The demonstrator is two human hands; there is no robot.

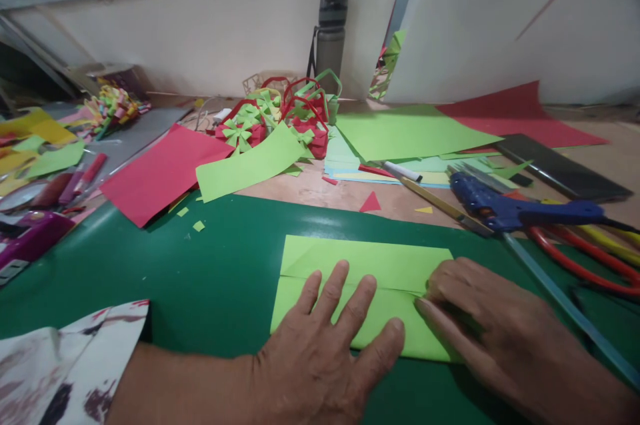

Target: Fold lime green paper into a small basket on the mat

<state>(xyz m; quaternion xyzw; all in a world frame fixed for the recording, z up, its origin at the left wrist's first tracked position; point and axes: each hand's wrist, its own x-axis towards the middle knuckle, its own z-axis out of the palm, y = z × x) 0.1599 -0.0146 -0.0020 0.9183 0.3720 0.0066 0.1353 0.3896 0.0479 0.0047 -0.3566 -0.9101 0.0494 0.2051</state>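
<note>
Pressing flat with fingers spread wide, the left hand (327,345) seems to stop the folded green paper (370,264) sliding on the dark green mat (200,285). The right hand (495,318) is curled at the paper's right end, maybe to keep the flap in place; I can't tell if it pinches. The paper lies under the left fingers and shows past them on the far side.

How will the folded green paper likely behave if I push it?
The folded green paper looks thin, so it's probably light. It may slide readily, since the green work surface beneath looks smooth. It could spring open if unpressed, as a paper edge runs across it under the left hand.
</note>
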